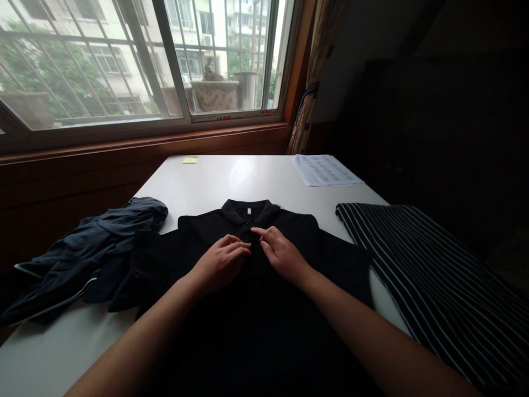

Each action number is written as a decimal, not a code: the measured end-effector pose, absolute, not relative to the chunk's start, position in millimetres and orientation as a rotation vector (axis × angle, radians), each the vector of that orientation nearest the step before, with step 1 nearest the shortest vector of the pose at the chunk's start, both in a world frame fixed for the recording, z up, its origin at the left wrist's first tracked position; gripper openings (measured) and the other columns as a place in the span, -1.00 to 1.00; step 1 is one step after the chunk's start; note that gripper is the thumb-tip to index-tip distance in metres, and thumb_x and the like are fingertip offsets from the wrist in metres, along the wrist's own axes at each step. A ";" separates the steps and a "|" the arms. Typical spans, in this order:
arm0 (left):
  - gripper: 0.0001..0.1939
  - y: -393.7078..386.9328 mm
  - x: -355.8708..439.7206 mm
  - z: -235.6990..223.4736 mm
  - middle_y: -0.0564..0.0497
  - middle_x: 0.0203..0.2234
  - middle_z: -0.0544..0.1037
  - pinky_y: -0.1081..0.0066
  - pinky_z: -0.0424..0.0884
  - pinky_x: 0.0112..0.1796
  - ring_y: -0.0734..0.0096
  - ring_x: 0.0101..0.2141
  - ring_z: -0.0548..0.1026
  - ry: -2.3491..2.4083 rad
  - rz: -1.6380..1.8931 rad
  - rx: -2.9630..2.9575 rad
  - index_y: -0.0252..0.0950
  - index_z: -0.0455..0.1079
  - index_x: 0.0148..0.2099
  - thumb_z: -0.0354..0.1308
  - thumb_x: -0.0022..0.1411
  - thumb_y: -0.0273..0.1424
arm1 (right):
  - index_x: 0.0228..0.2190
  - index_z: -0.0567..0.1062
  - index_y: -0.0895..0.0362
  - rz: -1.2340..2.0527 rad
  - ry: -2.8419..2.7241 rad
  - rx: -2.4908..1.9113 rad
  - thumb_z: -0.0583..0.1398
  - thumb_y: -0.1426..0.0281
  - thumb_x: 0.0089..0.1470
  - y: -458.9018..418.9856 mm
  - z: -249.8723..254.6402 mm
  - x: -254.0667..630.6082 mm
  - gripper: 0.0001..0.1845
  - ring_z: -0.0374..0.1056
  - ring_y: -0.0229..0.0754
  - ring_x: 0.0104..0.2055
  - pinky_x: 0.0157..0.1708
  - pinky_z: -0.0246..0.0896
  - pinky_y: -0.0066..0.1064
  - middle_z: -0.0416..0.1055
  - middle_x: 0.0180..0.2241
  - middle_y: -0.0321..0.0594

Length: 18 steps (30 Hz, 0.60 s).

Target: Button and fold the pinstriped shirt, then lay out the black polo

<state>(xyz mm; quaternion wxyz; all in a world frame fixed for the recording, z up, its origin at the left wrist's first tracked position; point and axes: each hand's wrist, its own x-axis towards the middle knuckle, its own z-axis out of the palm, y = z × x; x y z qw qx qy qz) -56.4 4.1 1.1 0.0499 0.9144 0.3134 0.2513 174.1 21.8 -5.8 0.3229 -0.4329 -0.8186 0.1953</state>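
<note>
A black short-sleeved polo shirt (285,325) lies spread front up, with its collar at the far side and a small white label inside the neck. Just below the collar, my left hand (225,256) rests over the left side of the button placket, fingers loosely stretched and slightly apart; its thumb is hidden. My right hand (283,253) is on the other side of the placket. Its index finger points across towards a button, and the thumb stands apart from it. No fabric shows pinched in either hand. The shirt's lower part is very dark.
A white table (248,176) carries everything. Crumpled dark clothing (91,248) with white piping lies left, touching the shirt's sleeve. Black-and-white striped fabric (425,259) lies right. Printed sheets (324,170) and a yellow sticky note (190,160) are at the far edge, before a barred window (173,66).
</note>
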 end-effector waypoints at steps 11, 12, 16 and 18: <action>-0.63 2.5 -54.9 1.1 -0.06 0.09 0.49 0.15 0.46 0.02 0.20 0.01 0.42 0.912 0.634 2.903 -0.25 0.37 0.11 0.06 0.29 -0.59 | 0.08 0.44 -0.02 0.453 -2.236 -1.142 0.06 0.49 0.30 22.3 -7.1 173.3 -0.62 0.38 -0.17 -0.14 -0.07 0.29 -0.34 0.35 -0.09 -0.18; -0.63 2.5 -54.8 1.3 -0.06 0.09 0.49 0.15 0.46 0.02 0.20 0.01 0.42 0.911 0.637 2.895 -0.25 0.36 0.12 0.06 0.30 -0.59 | 0.04 0.45 0.01 0.466 -2.215 -1.143 0.06 0.47 0.30 22.1 -6.5 173.2 -0.66 0.39 -0.17 -0.14 -0.07 0.30 -0.35 0.35 -0.09 -0.17; -0.61 3.4 -55.1 1.3 -0.06 0.10 0.49 0.16 0.47 0.00 0.22 -0.01 0.43 0.907 0.630 2.877 -0.25 0.33 0.16 0.05 0.31 -0.57 | -0.10 0.51 0.06 0.518 -2.117 -1.144 0.07 0.42 0.31 22.6 -3.9 174.0 -0.77 0.40 -0.16 -0.11 -0.04 0.28 -0.36 0.39 -0.12 -0.17; -0.63 4.1 -55.6 0.7 -0.06 0.09 0.50 0.17 0.47 0.00 0.23 -0.02 0.43 0.905 0.622 2.876 -0.24 0.34 0.15 0.05 0.32 -0.56 | -0.14 0.53 0.07 0.531 -2.080 -1.152 0.10 0.41 0.30 23.7 -3.1 174.7 -0.80 0.40 -0.15 -0.11 -0.04 0.27 -0.34 0.42 -0.16 -0.18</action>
